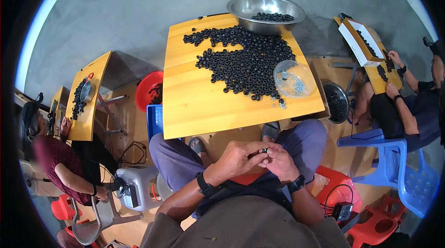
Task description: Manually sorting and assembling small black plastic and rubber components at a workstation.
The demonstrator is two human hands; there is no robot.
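My left hand (237, 159) and my right hand (281, 162) meet above my lap, just off the near edge of the wooden table (185, 109). Their fingertips pinch a small black ring-shaped part (264, 150) between them; fingers cover much of it. A wide spread of similar black rings (250, 65) covers the middle and far side of the tabletop. On the right of it stands a clear plastic tub (304, 68) with small shiny metal bits inside. A few such bits (282, 104) lie beside the nearest rings.
At the table's far edge stands a steel basin (262, 28) with more rings. A red basin (143, 92) and blue crate (154, 120) sit low left, a dark bucket (344, 117) low right. People work at side tables; a blue chair (384, 148) stands right.
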